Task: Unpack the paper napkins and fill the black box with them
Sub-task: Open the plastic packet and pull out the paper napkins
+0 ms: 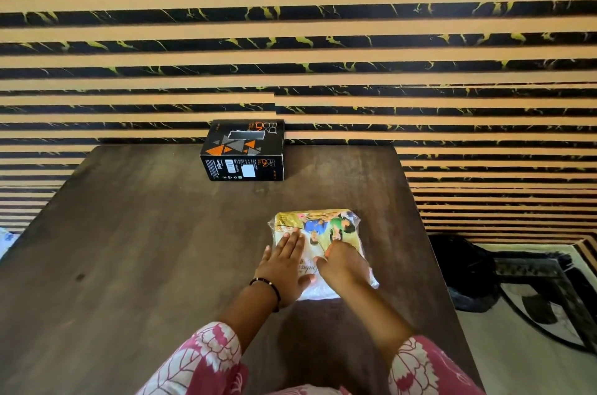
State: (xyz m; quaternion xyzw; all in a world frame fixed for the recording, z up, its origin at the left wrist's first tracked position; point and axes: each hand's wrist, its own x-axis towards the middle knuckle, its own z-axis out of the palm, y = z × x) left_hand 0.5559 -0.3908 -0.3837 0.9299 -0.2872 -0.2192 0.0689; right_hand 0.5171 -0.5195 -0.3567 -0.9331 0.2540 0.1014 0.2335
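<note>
Left hand: the left hand (pixel 286 268) lies flat and spread on the napkin pack (pixel 319 242), palm down, fingers straight and pointing toward the far edge; it covers the pack's near left part; it grips nothing; a dark beaded bracelet (pixel 268 286) circles the wrist

Right hand: the right hand (pixel 344 265) rests on the near right part of the pack, fingers curved down over the wrapper; whether they pinch the plastic cannot be told; the two hands nearly touch at the thumbs

Sleeves: both forearms come out of pink sleeves with a white flower print (pixel 206 359)

Napkin pack: sealed in clear plastic, with a yellow printed face showing cartoon figures; it lies flat on the table (pixel 135 233), right of the middle, nearer the right edge than the left, and well apart from the black box

Black box: the black box (pixel 244 150) stands at the far edge of the table, about midway along it, against the wall; it has orange and grey triangles on top and a torn slot in its upper face; a white label shows on the near side

Table: dark brown wood grain; the near edge is hidden under the arms

Room: the striped wall (pixel 290 23) behind has tan bands alternating with black marbled ones; to the right, past the table's right edge, a dark object (pixel 465 275) sits on a patterned rug (pixel 533 297)
</note>
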